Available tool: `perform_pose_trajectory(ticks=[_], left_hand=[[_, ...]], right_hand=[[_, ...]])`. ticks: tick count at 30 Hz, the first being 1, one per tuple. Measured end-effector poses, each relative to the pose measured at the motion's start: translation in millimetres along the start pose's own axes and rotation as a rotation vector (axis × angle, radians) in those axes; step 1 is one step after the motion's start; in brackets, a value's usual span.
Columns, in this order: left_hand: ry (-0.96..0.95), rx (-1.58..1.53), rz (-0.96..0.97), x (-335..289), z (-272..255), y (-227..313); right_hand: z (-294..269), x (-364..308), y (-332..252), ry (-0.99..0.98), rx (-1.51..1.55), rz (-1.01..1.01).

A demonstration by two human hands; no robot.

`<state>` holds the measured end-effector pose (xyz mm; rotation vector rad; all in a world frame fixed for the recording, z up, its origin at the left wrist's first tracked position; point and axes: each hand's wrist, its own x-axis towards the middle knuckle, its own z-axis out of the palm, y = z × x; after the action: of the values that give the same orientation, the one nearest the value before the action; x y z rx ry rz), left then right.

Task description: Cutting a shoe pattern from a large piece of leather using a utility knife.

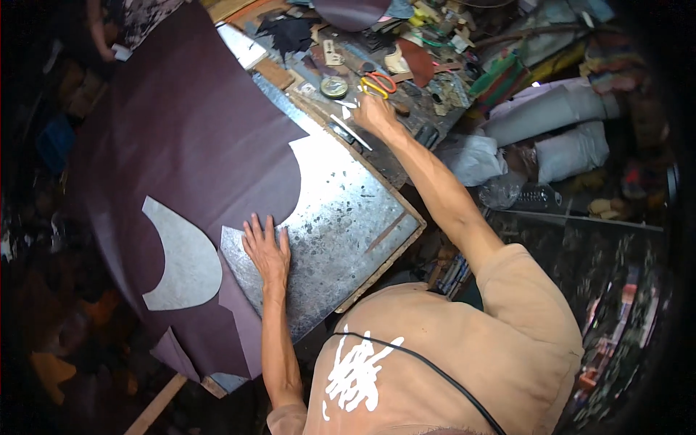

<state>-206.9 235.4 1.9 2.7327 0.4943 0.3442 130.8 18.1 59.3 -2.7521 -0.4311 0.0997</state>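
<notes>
A large sheet of dark maroon leather covers most of the table, with a curved cutout in its near edge. My left hand lies flat with fingers spread beside that cutout, its fingertips on the leather. Left of it, a grey crescent-shaped pattern piece rests on the leather. My right hand reaches to the cluttered far side, fingers curled, just below scissors with orange and yellow handle loops. Whatever its fingers hold is hidden. A white pen-like stick lies close to that hand.
Bare, scratched metal sheet tops the near table corner, edged in wood. A round tin, leather scraps and small tools crowd the far side. White rolls and bags stand at right. Another person's hand shows far left.
</notes>
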Motion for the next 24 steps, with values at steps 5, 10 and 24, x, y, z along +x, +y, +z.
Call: perform_pose_trajectory(ticks=[5,10,24], left_hand=[[-0.073,0.006,0.052,-45.1,-9.0,4.8],[-0.084,0.066,-0.011,-46.7,-11.9,0.9],[-0.205,0.098,-0.056,-38.3,-19.6,11.8]], right_hand=[[-17.9,83.4,79.0,0.044,0.054,0.257],[-32.0,120.4,96.1,-0.01,-0.013,0.502],[40.9,190.9,-24.1,-0.158,0.021,-0.048]])
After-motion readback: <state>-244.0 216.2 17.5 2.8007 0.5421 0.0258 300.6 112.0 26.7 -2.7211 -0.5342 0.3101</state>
